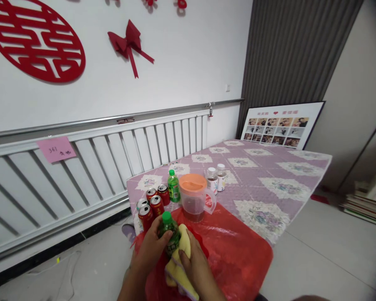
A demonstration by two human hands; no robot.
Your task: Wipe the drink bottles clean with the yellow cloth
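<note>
My left hand (pixel 155 242) is wrapped round a green plastic bottle (pixel 170 234) with a green cap, held upright over a red plastic sheet (pixel 238 255). In my right hand (pixel 192 255) is a yellow cloth (pixel 184 242), pressed against the bottle's right side, its lower end hanging down. Just beyond stands a clear pitcher (pixel 192 205) with an orange lid. A second green bottle (pixel 173 188) stands behind it to the left. Several red drink cans (pixel 157 205) are grouped left of the pitcher, their tops facing up.
Two small white-capped jars (pixel 221 177) stand right of the pitcher. A purple floral cloth (pixel 263 188) covers the table. Behind runs a white radiator (pixel 150 142) bearing a pink note (pixel 56 149). A photo board (pixel 282 125) leans at the back right.
</note>
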